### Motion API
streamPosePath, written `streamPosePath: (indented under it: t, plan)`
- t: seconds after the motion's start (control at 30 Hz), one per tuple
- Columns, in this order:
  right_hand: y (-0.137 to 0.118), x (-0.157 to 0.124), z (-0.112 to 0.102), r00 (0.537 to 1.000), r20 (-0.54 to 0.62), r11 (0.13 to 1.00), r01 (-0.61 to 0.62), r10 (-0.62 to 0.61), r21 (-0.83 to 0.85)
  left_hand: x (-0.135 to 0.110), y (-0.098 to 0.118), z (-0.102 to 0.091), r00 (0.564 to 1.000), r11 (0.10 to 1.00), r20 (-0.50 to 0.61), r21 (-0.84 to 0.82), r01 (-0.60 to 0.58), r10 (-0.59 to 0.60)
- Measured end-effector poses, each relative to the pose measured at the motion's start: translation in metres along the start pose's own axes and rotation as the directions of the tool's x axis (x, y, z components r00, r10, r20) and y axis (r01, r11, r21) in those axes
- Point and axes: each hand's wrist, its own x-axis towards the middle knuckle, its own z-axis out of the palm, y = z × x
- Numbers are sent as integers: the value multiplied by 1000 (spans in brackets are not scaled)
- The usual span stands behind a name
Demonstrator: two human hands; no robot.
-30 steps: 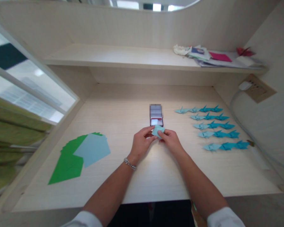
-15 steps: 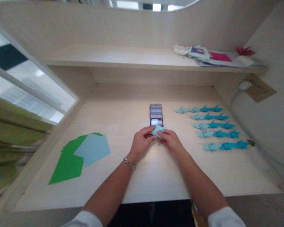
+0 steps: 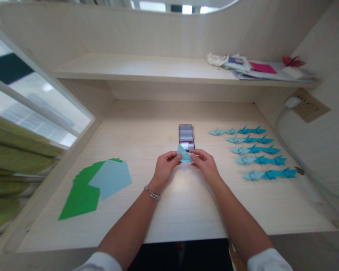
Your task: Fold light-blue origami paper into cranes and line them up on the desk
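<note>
A small piece of light blue origami paper [image 3: 183, 153], folded to a triangle-like shape, is held above the desk between both hands. My left hand [image 3: 167, 165] pinches its left side, thumb in front. On the other side, my right hand [image 3: 203, 162] grips the lower right corner between thumb and fingers. Just beyond the paper lies a phone [image 3: 186, 134] with a lit, partly blurred screen; the paper overlaps its near end. Rows of folded blue paper cranes [image 3: 254, 149] sit to the right, running from pale to deeper blue.
Fanned green sheets [image 3: 83, 195] and light blue sheets [image 3: 113, 178] lie at the left of the desk [image 3: 183, 218]. Above the back runs a shelf [image 3: 130, 67] with papers [image 3: 262, 67] at its right. A cable [image 3: 288, 146] hangs from the wall socket [image 3: 310, 105].
The folded paper has turned from a diamond-like look to an upright triangle and shifted slightly left. Both hands have changed their grip on it, and my fingers sit farther apart.
</note>
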Motion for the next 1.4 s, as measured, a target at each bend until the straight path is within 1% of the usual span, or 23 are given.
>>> streamPosePath:
  t: [0.07,0.13,0.17,0.27,0.33,0.43,0.5,0.6,0.7,0.87,1.07,1.13,1.3,1.4]
  plan:
    - [4,1,0,999,-14,998,43,-43,-35,0,-2,1,999,999,31,-32,31,-30]
    - [7,1,2,999,13,997,39,-38,-68,-1,-3,3,997,996,56,-59,59,-56]
    - [8,1,3,999,22,995,38,-37,-89,-2,-3,3,996,995,52,-77,69,-66]
    - [9,-1,6,997,-1,987,80,-81,-137,-3,-5,5,997,988,-3,-139,72,-73]
    - [9,-2,9,995,-8,986,98,-100,-133,-3,-6,7,997,984,-42,-169,57,-65]
    - [9,-3,11,997,10,994,73,-73,-77,-3,-7,9,996,980,-75,-194,38,-54]
    - [9,-2,11,999,7,998,51,-51,-44,-3,-7,11,996,980,-75,-198,31,-47]
    - [11,0,9,999,-5,999,46,-46,-6,-4,-5,13,998,982,-58,-186,19,-30]
    - [12,0,7,999,21,999,38,-39,24,-4,-3,13,999,987,-45,-162,-6,-2]
    - [11,-1,6,1000,31,1000,5,-5,-2,-5,-2,12,1000,991,-31,-133,-11,7]
    - [12,0,10,998,45,999,39,-38,-29,-6,-3,13,998,992,-58,-126,7,-14]
    - [13,-1,10,998,50,998,46,-45,-36,-6,-4,13,998,995,-65,-96,9,-15]
    - [14,-2,11,997,50,990,69,-63,-122,-4,-5,12,997,999,-73,22,-23,25]
    - [12,-3,11,995,80,993,61,-53,-100,-3,-5,11,995,997,-85,54,-49,54]
